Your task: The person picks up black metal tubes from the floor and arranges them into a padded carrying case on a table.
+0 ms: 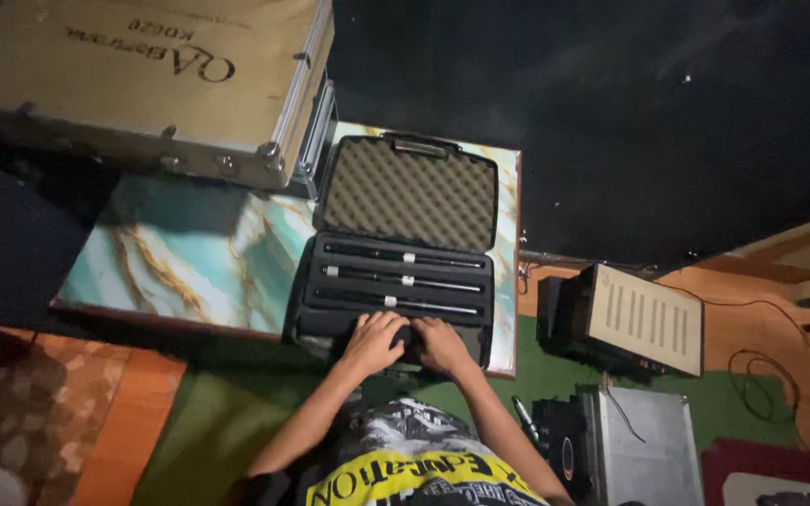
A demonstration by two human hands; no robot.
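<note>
An open black case [396, 272] lies at the near edge of the marbled worktop [189, 253], its three microphones [396, 279] lying crosswise, left to right. The left hand [374, 339] and right hand [442, 343] press, fingers curled, on something dark that they hide. A tan metal-edged case [142, 75] with dark lettering sits behind.
</note>
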